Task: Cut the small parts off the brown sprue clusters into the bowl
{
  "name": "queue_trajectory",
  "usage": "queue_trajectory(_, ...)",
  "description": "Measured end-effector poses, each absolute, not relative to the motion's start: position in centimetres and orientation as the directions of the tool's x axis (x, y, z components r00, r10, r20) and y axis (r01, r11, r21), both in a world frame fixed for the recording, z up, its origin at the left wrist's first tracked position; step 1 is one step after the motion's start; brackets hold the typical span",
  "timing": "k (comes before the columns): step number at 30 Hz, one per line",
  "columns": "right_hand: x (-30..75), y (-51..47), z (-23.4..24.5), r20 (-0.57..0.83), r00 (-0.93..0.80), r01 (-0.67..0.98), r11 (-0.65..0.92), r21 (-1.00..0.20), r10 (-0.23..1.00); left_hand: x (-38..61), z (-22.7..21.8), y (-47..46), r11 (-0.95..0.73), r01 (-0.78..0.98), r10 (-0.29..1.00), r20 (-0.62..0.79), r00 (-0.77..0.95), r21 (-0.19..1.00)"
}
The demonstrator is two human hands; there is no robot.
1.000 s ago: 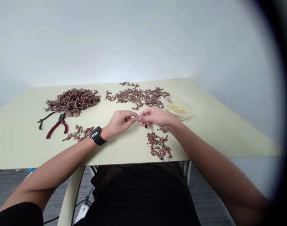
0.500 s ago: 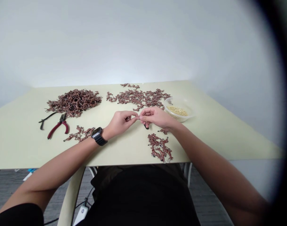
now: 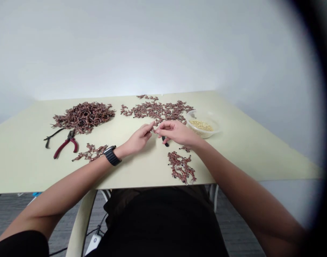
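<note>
My left hand (image 3: 138, 139) is closed, pinching a small brown figurine (image 3: 153, 130) between thumb and fingers; most of the figurine is hidden. Against its right side come the fingertips of my right hand (image 3: 178, 132), pressed together; whatever they pinch is too small to make out. Under my right hand a black tool handle (image 3: 166, 143) lies on the table, partly covered. Just right of that hand stands a clear plastic bowl (image 3: 217, 129) with tiny gold-coloured pieces (image 3: 201, 125) in it. Nearer to me is a small group of brown animal-like figurines (image 3: 181, 167).
A large heap of brown figurines (image 3: 84, 116) lies at the left, with red-handled pliers (image 3: 63, 147) and a black tool (image 3: 54, 135) before it. More figurines (image 3: 158, 110) spread behind my hands. A smaller cluster (image 3: 89, 152) lies by my left wrist. A wall (image 3: 125, 46) rises behind the table.
My left hand has turned, its fingers now pointing up and away, and the brown figurine shows at its fingertips. My right hand has shifted slightly left, uncovering more of the black handle.
</note>
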State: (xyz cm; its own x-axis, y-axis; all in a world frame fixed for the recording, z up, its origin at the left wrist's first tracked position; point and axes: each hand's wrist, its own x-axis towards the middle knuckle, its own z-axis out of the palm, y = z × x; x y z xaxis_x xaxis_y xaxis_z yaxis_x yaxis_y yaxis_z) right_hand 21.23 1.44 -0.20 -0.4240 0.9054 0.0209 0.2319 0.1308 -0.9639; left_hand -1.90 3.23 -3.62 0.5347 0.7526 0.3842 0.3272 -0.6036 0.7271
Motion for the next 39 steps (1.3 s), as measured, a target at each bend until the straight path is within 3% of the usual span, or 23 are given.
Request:
queue_trajectory(3, 20.7, 1.3, -0.4, 0.037, -0.437, 0.200, 0.137, -0.970, 0.899, -1.8, -4.5, 3.6, -0.560, 0.234, 0.771, 0.397, 0.498, 0.795)
queue_trajectory(7, 20.3, 1.2, -0.6, 0.098, -0.387, 0.147, 0.166, -0.975, 0.917, -1.5, -4.4, 3.1, -0.374, 0.157, 0.849, 0.268, 0.456, 0.914)
queue_trajectory(12, 20.2, 1.0, -0.2, 0.132, -0.389, 0.128, 0.195, -0.972, 0.912, -1.2, -3.5, 2.4, -0.316, 0.146, 0.848, 0.210, 0.487, 0.938)
queue_trajectory(18, 20.0, 0.7, 0.1, 0.246, -0.309, 0.320, 0.344, -0.883, 0.919, -1.0, -3.2, 1.9, -0.217, 0.161, 0.899, 0.133, 0.417, 0.963)
queue_trajectory(22, 19.7, 0.6, -0.4, 0.359, -0.247, 0.413, 0.433, -0.801, 0.900, -1.2, -3.1, 1.8, -0.324, 0.250, 0.901, 0.217, 0.376, 0.912)
queue_trajectory(29, 19.2, 0.3, -0.6, 0.350, -0.245, 0.407, 0.423, -0.809, 0.904, -1.3, -2.5, 1.2, -0.542, 0.431, 0.831, 0.385, 0.401, 0.721)
queue_trajectory(39, 19.0, 0.2, -0.5, 0.323, -0.232, 0.413, 0.394, -0.821, 0.917, -1.2, -2.4, 1.1, -0.575, 0.498, 0.815, 0.406, 0.413, 0.649)
